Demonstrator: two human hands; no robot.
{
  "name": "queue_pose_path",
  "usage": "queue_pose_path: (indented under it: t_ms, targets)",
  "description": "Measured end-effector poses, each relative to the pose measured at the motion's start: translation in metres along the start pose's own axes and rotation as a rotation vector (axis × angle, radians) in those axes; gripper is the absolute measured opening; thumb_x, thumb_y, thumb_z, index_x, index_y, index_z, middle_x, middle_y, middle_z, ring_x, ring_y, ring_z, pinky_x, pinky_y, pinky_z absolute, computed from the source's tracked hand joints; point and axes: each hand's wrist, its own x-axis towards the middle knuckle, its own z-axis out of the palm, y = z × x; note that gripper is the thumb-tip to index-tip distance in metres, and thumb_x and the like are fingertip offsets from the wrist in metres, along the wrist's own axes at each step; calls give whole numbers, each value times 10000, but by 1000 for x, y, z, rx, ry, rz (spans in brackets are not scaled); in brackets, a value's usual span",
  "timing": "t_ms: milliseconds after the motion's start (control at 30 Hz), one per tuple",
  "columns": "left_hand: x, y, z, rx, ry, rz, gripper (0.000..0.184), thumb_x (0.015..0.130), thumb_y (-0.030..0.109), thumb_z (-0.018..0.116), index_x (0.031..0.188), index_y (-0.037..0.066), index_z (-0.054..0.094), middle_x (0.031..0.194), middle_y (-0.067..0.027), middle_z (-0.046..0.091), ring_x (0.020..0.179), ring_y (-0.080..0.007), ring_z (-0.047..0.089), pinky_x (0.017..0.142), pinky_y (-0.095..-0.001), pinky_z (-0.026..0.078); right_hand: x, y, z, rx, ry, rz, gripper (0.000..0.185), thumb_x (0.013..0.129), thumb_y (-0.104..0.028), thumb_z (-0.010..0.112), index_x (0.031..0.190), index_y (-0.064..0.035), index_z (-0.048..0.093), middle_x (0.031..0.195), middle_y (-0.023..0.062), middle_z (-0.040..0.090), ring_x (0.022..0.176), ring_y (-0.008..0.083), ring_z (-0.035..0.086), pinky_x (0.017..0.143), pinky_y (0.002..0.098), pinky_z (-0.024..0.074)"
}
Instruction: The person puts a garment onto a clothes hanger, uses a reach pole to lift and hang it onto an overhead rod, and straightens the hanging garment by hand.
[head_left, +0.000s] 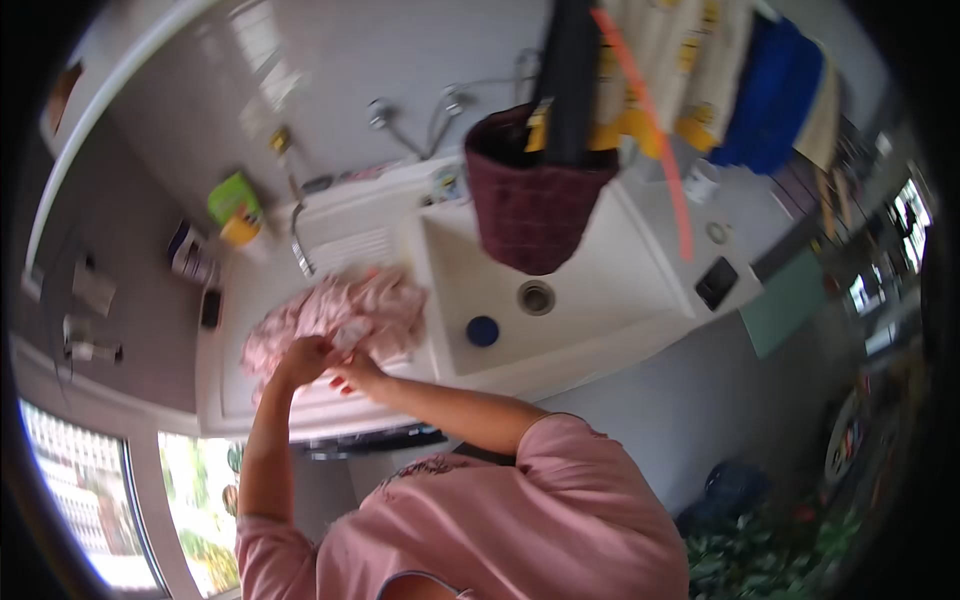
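Observation:
A crumpled heap of pink cloth (350,305) lies on the ribbed washboard side of the white sink counter (245,280). My left hand (308,358) is closed on the front edge of the cloth. Close beside it, my right hand (358,375) also grips the cloth, its fingers bent toward the left hand. The two hands are nearly touching. Small details of the fabric between the fingers are blurred.
Right of the cloth, the basin (600,290) holds a round blue object (483,331) near the drain (536,297). Hanging clothes (545,200) overhang the basin. Bottles (190,250) stand at the left; a phone-like dark object (716,283) lies at the right.

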Motion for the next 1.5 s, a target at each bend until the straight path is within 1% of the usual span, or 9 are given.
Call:
queue_pose_path:
  t_ms: [433,633,767,867,1100,1233,1367,1433,1500]
  targets:
    - [8,9,17,-164,-60,344,154,719,135,559,662,-7,540,534,-77,512,489,-95,434,465,-262,375,-56,-43,-18,-240,16,-27,178,743,-239,539,723,-64,558,600,25,540,466,91,484,406,218,398]
    - [10,34,-41,-240,690,733,137,730,87,508,630,-6,502,477,-152,456,398,-219,446,399,-304,333,-43,-70,-4,-203,107,-221,209,755,-237,515,697,-42,564,635,32,557,489,93,519,417,216,414]
    - [31,-3,-44,60,569,438,199,716,193,557,804,15,535,640,-155,533,550,-259,524,500,-335,401,-33,-31,-19,-439,412,-18,207,747,-256,518,713,-59,571,620,25,555,437,102,512,382,209,411]
    - [43,-52,18,580,653,280,777,599,454,614,1217,119,282,1245,-144,264,1147,-314,240,898,-524,169,-34,-3,-31,-862,523,-163,238,702,-285,535,668,-51,567,618,85,568,469,179,536,455,287,432]
    - [10,-78,87,370,171,218,676,677,422,518,1246,169,257,1303,-106,208,1216,-292,117,918,-568,8,-65,-2,-51,-1272,601,-86,268,673,-297,524,617,-38,562,616,135,556,635,255,557,582,360,424]
    - [5,-75,86,413,137,177,677,664,421,528,1240,179,270,1293,-98,234,1208,-268,158,919,-565,35,-64,3,-56,-1318,734,-788,280,678,-294,546,690,-15,575,666,167,553,667,296,544,613,381,424]
    - [10,-72,86,437,130,126,671,659,438,515,1237,188,281,1292,-97,235,1212,-266,147,918,-565,20,-75,-32,-63,-1253,225,137,537,684,-327,566,1103,-30,411,1057,171,451,918,292,479,750,333,393]
    - [9,-63,83,445,109,81,669,672,424,495,1243,158,269,1293,-106,229,1219,-270,118,915,-569,-2,-88,-17,-86,-1209,523,-670,451,679,-293,580,1023,-19,481,1005,165,483,802,282,526,701,331,415]
    - [23,-84,103,457,154,68,688,672,383,502,1251,120,242,1299,-122,207,1225,-268,95,912,-573,-12,-115,-40,-125,-1095,637,-503,426,680,-274,589,1007,-21,489,1021,160,475,758,234,548,707,309,432]
